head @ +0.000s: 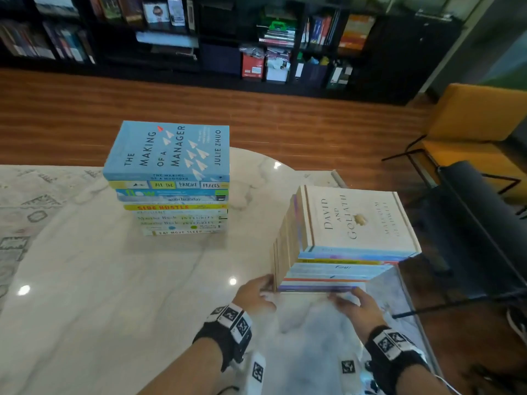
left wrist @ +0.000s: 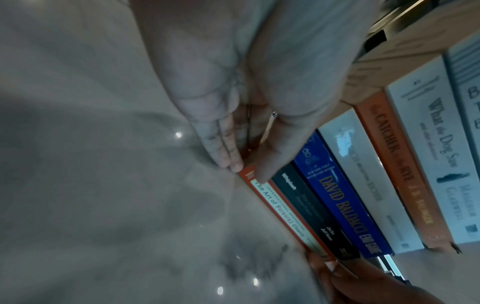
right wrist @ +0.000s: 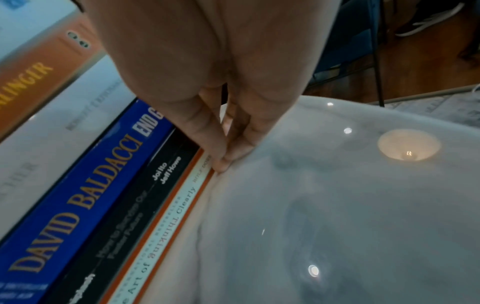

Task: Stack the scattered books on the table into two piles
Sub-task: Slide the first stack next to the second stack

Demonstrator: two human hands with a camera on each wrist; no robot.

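Observation:
Two piles of books stand on the white marble table [head: 114, 295]. The left pile [head: 176, 206] is topped by a blue book [head: 171, 152]. The right pile [head: 336, 269] is topped by a cream book [head: 356, 220] and stands near the table's right edge. My left hand [head: 256, 292] [left wrist: 244, 170] is at that pile's front left bottom corner, fingers straight on the table and thumb lying on the spine of the bottom orange-edged book [left wrist: 283, 214] [right wrist: 161, 226]. My right hand [head: 353, 302] [right wrist: 223, 162] touches the same spine's right end with straight fingertips at table level.
A dark chair [head: 470, 223] and an orange chair [head: 470, 124] stand to the right of the table. Black bookshelves [head: 199, 38] line the far wall across the wooden floor. A patterned rug [head: 22, 201] lies left of the table.

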